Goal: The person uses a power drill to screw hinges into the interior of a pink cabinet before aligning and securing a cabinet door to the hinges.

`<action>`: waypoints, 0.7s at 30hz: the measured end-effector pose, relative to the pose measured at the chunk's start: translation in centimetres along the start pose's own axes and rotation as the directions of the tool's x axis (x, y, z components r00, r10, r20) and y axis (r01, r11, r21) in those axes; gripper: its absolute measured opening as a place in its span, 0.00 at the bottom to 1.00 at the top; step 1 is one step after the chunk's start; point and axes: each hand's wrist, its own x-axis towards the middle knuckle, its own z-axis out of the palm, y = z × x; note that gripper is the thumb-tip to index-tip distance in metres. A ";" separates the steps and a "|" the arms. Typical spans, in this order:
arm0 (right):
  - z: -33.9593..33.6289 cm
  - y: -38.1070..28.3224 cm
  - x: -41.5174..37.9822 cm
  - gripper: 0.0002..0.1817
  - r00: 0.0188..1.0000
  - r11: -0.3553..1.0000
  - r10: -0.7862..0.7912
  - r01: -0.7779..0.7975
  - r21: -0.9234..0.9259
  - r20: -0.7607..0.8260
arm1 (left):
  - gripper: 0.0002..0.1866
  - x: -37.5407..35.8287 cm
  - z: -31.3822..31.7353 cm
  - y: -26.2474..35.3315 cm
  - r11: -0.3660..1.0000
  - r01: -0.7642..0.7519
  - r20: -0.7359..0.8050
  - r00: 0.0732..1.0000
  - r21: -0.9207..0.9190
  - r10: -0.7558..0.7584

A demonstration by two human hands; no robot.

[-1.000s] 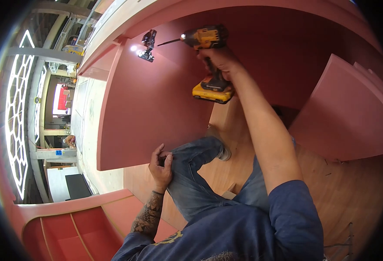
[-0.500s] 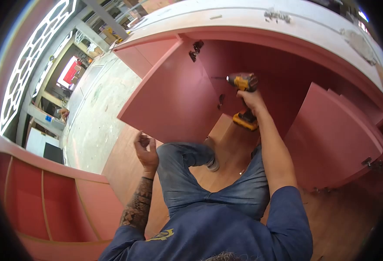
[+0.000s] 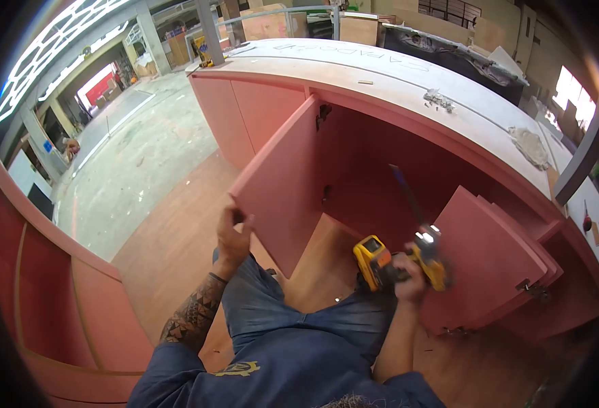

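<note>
My left hand (image 3: pixel 235 238) has its fingers curled at the near edge of a pink cabinet door (image 3: pixel 282 194), which stands swung out from the cabinet. My right hand (image 3: pixel 409 277) is wrapped around the handle of a yellow-and-black cordless drill (image 3: pixel 430 262), slightly blurred. The drill's long bit points up toward the dark pink cabinet interior (image 3: pixel 374 177), and its battery faces left. Dark hinges (image 3: pixel 323 115) join the door to the cabinet side. To the right of the drill, another pink door (image 3: pixel 479 251) bears hinge hardware (image 3: pixel 534 289) along its edge.
A white countertop (image 3: pixel 326 61) tops the cabinet, with a small heap of hardware (image 3: pixel 439 100) and a crumpled plastic bag (image 3: pixel 529 146) on it. Pink shelving (image 3: pixel 54 299) stands at my left. Wooden flooring (image 3: pixel 170 224) meets pale concrete (image 3: pixel 150 156) beyond.
My right hand has drawn the drill back from the cabinet, down and to the right, turning its bit upward. My left hand has come up onto the door's edge. The view has shifted.
</note>
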 end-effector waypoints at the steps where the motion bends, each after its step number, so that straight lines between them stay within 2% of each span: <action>1: -2.7 -0.9 -1.1 0.15 0.998 0.981 0.067 -0.061 0.187 -0.023 | 0.22 -0.7 0.9 1.0 0.999 -0.018 0.098 0.995 -0.042 0.022; 2: -2.6 -3.9 -2.6 0.19 0.993 0.925 0.084 -0.107 0.364 0.079 | 0.24 -1.2 2.0 1.9 0.996 -0.033 0.192 0.980 -0.088 0.049; 4: -4.1 -7.7 -4.6 0.21 0.996 0.927 0.051 -0.073 0.367 0.069 | 0.28 -1.7 5.5 3.4 0.954 -0.048 0.263 0.956 -0.296 0.130; 6: -6.7 -9.8 -6.7 0.23 0.999 0.947 -0.002 -0.012 0.321 0.044 | 0.31 -1.3 8.5 5.5 0.922 -0.019 0.374 0.911 -0.386 0.176; 7: -7.7 -10.8 -7.7 0.21 0.992 0.943 -0.035 -0.008 0.333 0.121 | 0.32 -1.3 10.1 6.6 0.922 -0.021 0.387 0.904 -0.387 0.183; 8: -8.6 -11.7 -9.0 0.23 0.994 0.957 -0.044 0.014 0.289 0.098 | 0.33 -1.1 11.7 7.7 0.921 -0.025 0.401 0.896 -0.389 0.193; 9: -9.1 -12.3 -10.3 0.23 0.997 0.965 -0.051 0.033 0.259 0.065 | 0.34 -0.8 13.3 8.4 0.919 -0.117 0.382 0.884 -0.377 0.269; 10: -9.5 -12.6 -11.6 0.23 0.998 0.971 -0.061 0.053 0.231 0.028 | 0.36 -0.5 14.9 9.0 0.912 -0.114 0.413 0.864 -0.395 0.287; 12: -9.5 -13.0 -14.2 0.22 0.989 0.983 -0.042 0.067 0.172 -0.144 | 0.37 0.0 18.7 9.7 0.894 -0.072 0.444 0.848 -0.443 0.288; 14: -8.9 -12.9 -16.0 0.22 0.991 0.986 -0.056 0.074 0.146 -0.125 | 0.37 0.4 21.3 10.7 0.900 -0.128 0.420 0.851 -0.417 0.316; 15: -8.7 -12.6 -16.7 0.21 0.993 0.986 -0.040 0.057 0.158 -0.114 | 0.38 0.7 22.4 10.9 0.910 -0.183 0.411 0.847 -0.371 0.337; 17: -7.8 -11.9 -16.9 0.21 0.994 0.987 -0.017 0.033 0.154 -0.108 | 0.39 1.5 24.6 10.5 0.888 -0.178 0.390 0.849 -0.425 0.357; 19: -6.7 -11.2 -16.8 0.21 0.990 0.970 0.087 -0.059 0.237 -0.113 | 0.41 2.0 25.4 10.3 0.868 -0.161 0.383 0.849 -0.470 0.364; 21: -6.2 -10.5 -16.0 0.21 0.986 0.970 0.118 -0.090 0.225 -0.116 | 0.44 2.8 26.2 9.7 0.872 -0.271 0.464 0.761 -0.408 0.454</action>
